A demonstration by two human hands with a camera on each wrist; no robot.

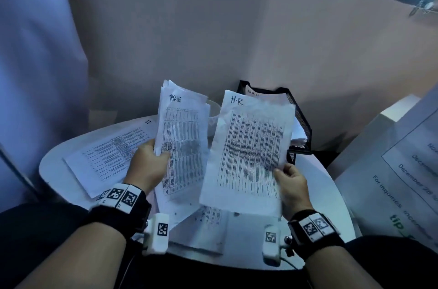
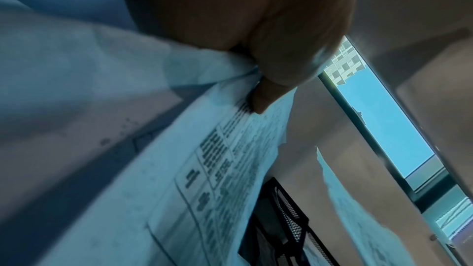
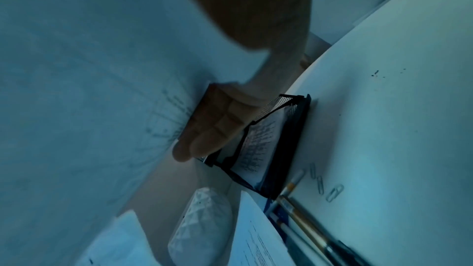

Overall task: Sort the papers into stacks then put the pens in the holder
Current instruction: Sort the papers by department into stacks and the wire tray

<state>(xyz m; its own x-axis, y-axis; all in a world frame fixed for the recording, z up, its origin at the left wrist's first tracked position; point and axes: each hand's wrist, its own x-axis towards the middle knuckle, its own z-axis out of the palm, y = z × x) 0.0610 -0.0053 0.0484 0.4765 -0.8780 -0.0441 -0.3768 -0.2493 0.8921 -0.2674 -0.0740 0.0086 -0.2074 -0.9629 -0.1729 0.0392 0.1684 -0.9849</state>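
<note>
My left hand [image 1: 151, 160] grips a bundle of printed papers [image 1: 182, 137] by its left edge, held up above the round white table [image 1: 315, 194]; in the left wrist view the thumb [image 2: 266, 98] presses on the printed sheet [image 2: 204, 169]. My right hand [image 1: 290, 182] pinches a single sheet marked "H-R" [image 1: 248, 146] at its lower right edge, fingers [image 3: 204, 141] behind the sheet [image 3: 89, 88]. Several pens [image 3: 304, 221] lie on the table beside a black mesh tray [image 3: 286, 145]. A white faceted holder [image 3: 202, 226] stands near them.
A sheet marked "IT" [image 1: 106, 158] lies on the table's left side, more papers [image 1: 203, 229] at its front edge. The black mesh tray [image 1: 298, 118] with papers stands at the back. Paper clips [image 3: 325, 185] lie loose. A printed notice [image 1: 403, 170] is at the right.
</note>
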